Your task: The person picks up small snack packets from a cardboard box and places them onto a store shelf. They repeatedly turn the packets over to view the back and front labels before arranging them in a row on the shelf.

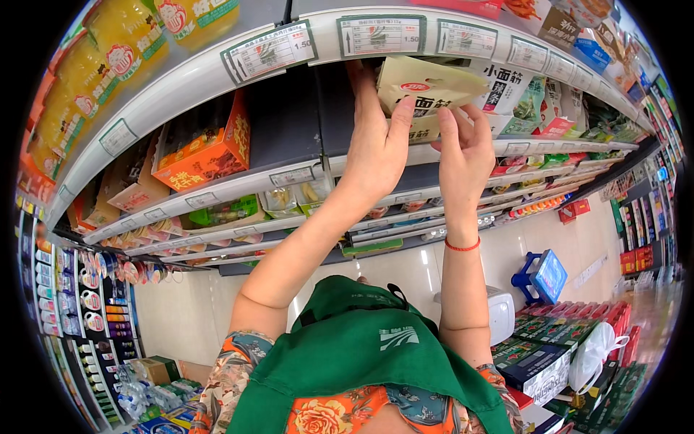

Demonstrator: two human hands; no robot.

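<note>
Both my hands are raised to a supermarket shelf below the top price rail. My left hand point(379, 144) grips a pale yellow snack packet point(398, 76) with the thumb across its front; the fingers reach up behind its left side. At the packet's lower right corner, my right hand point(465, 149) has its thumb and fingers closed around the edge. A red cord circles the right wrist. Just beneath the packet, partly covered by it, is a matching pale yellow display box point(424, 130). White snack packets point(501, 84) stand to its right.
An orange display box point(209, 146) stands left on the same shelf. A metal rail with price labels point(382, 35) runs close above my hands. Behind me are a blue stool point(547, 276), a white bin point(501, 314) and stacked drink cartons point(534, 363) with a plastic bag point(593, 355).
</note>
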